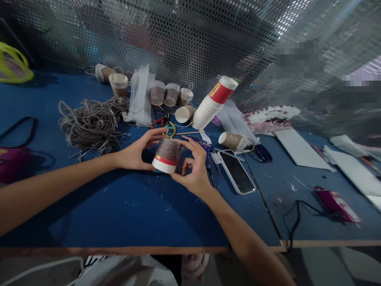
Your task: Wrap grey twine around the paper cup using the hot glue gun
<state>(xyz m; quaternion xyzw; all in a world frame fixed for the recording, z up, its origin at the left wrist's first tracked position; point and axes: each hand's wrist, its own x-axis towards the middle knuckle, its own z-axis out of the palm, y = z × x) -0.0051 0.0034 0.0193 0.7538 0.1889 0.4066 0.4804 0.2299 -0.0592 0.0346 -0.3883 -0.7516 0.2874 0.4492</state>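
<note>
Seemingly, left hand (pixel 134 154) — right hand (pixel 195 174) — cradle cup (pixel 167 155).

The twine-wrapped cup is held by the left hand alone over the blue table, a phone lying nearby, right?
Not quite: the head view shows two hands on it. The left hand and right hand hold the twine-wrapped cup over the blue table, a phone lying nearby.

Bare forearms, unsleeved, end in left hand (pixel 133 154) and right hand (pixel 195 172).
</note>
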